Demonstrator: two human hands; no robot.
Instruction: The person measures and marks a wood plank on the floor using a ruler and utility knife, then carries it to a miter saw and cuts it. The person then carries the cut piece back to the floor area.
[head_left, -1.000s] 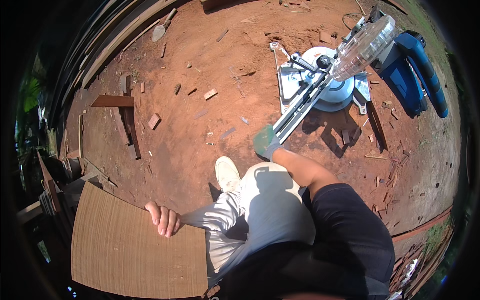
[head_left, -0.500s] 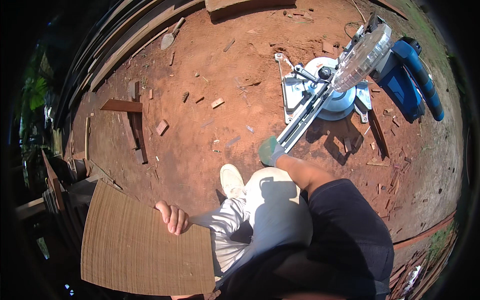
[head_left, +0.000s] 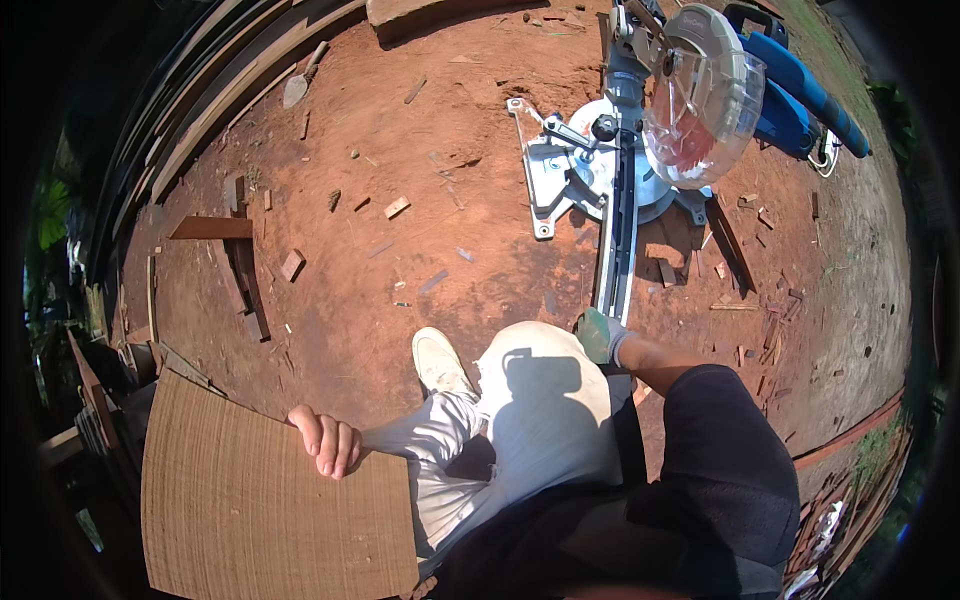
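Note:
My left hand (head_left: 325, 440) curls its fingers over the far edge of a brown, fine-grained wooden board (head_left: 270, 500), which lies tilted beside my left leg. The thumb and palm are hidden behind the board. In a green and grey glove, my right hand (head_left: 600, 338) closes round the near end of the long table arm of a miter saw (head_left: 618, 240). Most of those fingers are hidden. The saw stands on the ground, its arm pointing toward me. Its clear blade guard (head_left: 705, 110) and blue motor (head_left: 785, 120) are raised behind.
Reddish bare soil carries scattered wood offcuts (head_left: 398, 207). A trowel (head_left: 300, 85) lies by stacked planks (head_left: 230, 100) at far left. Crossed wood pieces (head_left: 235, 250) sit left of centre. A dark plank (head_left: 732, 245) lies right of the saw. My shoe (head_left: 442, 362) is in front.
The saw's table arm and blade head have swung round with my right hand, so the arm now points more directly at me. My left hand keeps its hold on the board.

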